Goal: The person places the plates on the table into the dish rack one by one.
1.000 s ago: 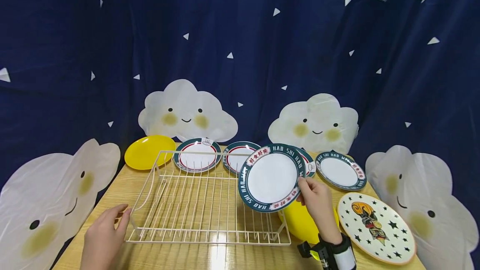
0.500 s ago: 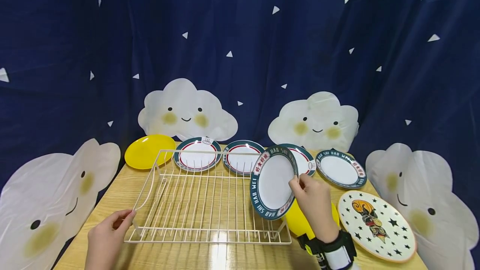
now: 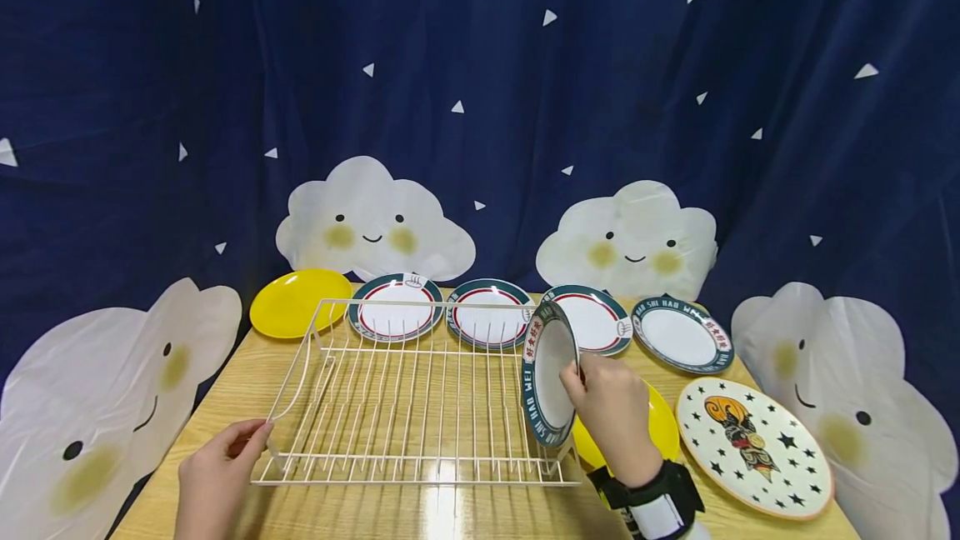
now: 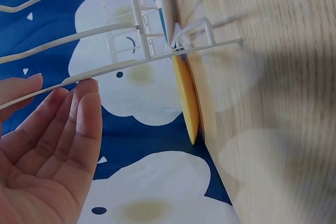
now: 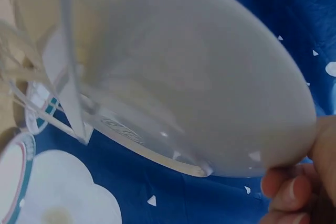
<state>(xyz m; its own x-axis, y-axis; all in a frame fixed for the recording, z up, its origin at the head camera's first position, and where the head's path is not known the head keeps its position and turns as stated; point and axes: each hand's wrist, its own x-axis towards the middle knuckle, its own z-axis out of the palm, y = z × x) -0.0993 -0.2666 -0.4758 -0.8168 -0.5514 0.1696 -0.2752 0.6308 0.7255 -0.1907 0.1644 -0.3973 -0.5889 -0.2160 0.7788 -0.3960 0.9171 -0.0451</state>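
Note:
In the head view my right hand (image 3: pixel 615 411) pinches the right rim of a green-bordered white plate (image 3: pixel 553 373). The plate is tilted nearly upright at the right end of a white wire dish rack (image 3: pixel 420 473); whether it touches the wires, I cannot tell. Its pale underside (image 5: pixel 210 72) fills much of the right wrist view. With thumb and fingers, my left hand (image 3: pixel 223 473) holds the rack's left side wire. The left wrist view has that hand (image 4: pixel 52 156) close up, thumb above the wire (image 4: pixel 121 66) and fingertips below.
Along the table's back lie a yellow plate (image 3: pixel 296 304), several green-rimmed plates (image 3: pixel 396 311) and another lettered one (image 3: pixel 681 336). To the right are a second yellow plate (image 3: pixel 660 427), partly behind my right hand, and a large star-patterned plate (image 3: pixel 753 448). A blue curtain (image 3: pixel 480 132) hangs behind.
My right hand has turned the plate from facing the camera to nearly edge-on and brought it lower over the rack's right end. My left hand has closed onto the rack's side wire.

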